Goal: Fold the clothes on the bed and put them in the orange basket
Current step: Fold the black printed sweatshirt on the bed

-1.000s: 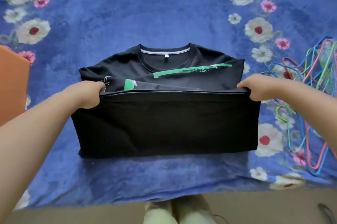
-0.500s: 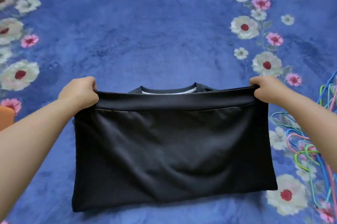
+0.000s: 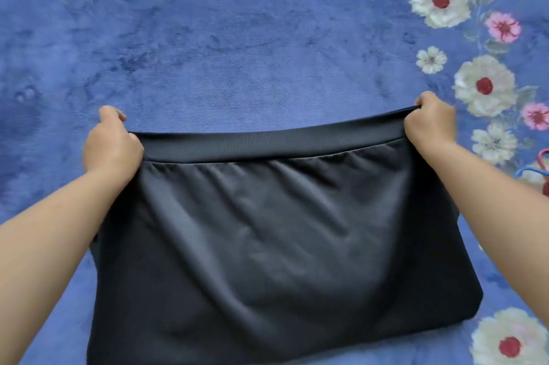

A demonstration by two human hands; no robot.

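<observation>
A black sweatshirt lies folded over on the blue flowered bed cover, its ribbed hem stretched across the far edge. My left hand grips the hem's left corner. My right hand pinches the right corner, fingers curled over the band. The collar and the green print are hidden under the folded-over half. The orange basket is out of view.
Coloured wire hangers poke in at the right edge, beside my right forearm. White and pink flowers of the cover's pattern run down the right side. Plain blue cover stretches beyond the sweatshirt.
Both hands have carried the hem away from me over the upper half of the sweatshirt, covering the collar and green print. The view has moved forward; the basket has left the frame.
</observation>
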